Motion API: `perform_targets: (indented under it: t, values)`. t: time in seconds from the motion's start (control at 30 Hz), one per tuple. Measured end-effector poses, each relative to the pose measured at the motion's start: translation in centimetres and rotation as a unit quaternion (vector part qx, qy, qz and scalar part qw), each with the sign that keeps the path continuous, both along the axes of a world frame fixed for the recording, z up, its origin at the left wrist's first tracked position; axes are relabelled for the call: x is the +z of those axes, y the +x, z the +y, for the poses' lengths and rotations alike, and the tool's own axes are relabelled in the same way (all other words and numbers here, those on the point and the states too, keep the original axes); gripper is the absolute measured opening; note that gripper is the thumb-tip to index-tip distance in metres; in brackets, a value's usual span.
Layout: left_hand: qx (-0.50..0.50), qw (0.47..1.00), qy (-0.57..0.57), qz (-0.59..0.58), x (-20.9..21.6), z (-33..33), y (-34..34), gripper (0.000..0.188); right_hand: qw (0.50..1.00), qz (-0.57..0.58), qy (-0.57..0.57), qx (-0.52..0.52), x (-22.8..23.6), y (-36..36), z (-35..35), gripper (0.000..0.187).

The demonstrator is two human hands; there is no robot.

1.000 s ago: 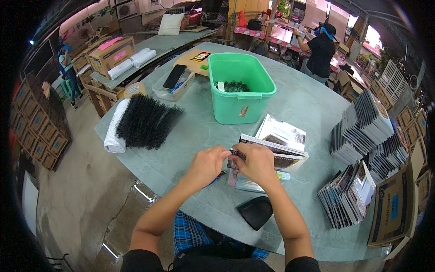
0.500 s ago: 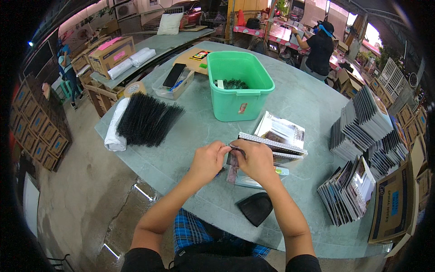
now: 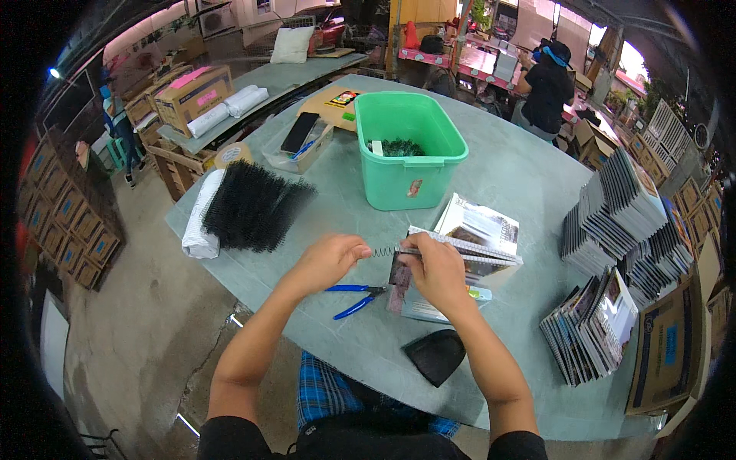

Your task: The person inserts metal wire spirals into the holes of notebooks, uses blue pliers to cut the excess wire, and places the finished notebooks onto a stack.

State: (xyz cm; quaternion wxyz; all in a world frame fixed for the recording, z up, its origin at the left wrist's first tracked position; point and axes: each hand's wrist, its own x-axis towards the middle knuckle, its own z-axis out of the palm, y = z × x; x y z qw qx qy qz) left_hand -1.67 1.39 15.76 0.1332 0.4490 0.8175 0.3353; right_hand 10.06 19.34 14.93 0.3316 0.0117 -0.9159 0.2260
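Note:
Out of the corner of a notebook (image 3: 479,255) runs a thin dark spiral binding wire (image 3: 383,251), partly stretched. My left hand (image 3: 333,261) pinches its free end, left of the notebook. My right hand (image 3: 437,268) is closed on the notebook's left end, fingertips at the wire. Just below my left hand lie blue-handled cutters (image 3: 355,307). Beneath my right hand is a flat, light-blue item (image 3: 423,309), partly covered. Another notebook (image 3: 487,222) lies behind the held one. Nearer me sits a black wedge-shaped piece (image 3: 435,356).
A green bin (image 3: 410,186) with dark coils inside stands beyond my hands. At left, a pile of black spiral wires (image 3: 257,207) rests against a white roll (image 3: 201,230). Stacked notebooks (image 3: 586,326) and a cardboard box (image 3: 665,349) occupy the right. A person (image 3: 546,92) works far right.
My left hand has moved left, away from my right, drawing the wire out between them. The blue cutters, mostly hidden before, now show. My right hand keeps its place at the notebook's end.

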Motion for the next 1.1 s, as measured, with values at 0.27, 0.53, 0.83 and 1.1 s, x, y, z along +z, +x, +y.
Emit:
perform_targets:
  t: [0.27,0.53,0.83,1.1]
  values:
    - [0.021,0.973,0.162,0.16,-1.4,1.6,0.5,0.015,1.0,-0.006,-0.015,-0.003,0.6,0.8,-0.6,0.027]
    - [-0.176,0.977,-0.027,0.116,-9.5,5.5,13.4,0.041,0.995,-0.043,-0.061,0.063,0.0,1.0,0.4,0.017]
    - [-0.095,0.986,0.119,0.074,-4.8,6.3,11.6,0.037,0.992,-0.059,0.038,-0.105,0.6,6.1,4.0,0.016]
    - [0.126,0.922,0.29,0.225,1.1,2.3,7.9,0.03,0.995,-0.031,0.031,-0.085,0.4,5.9,5.5,0.022]
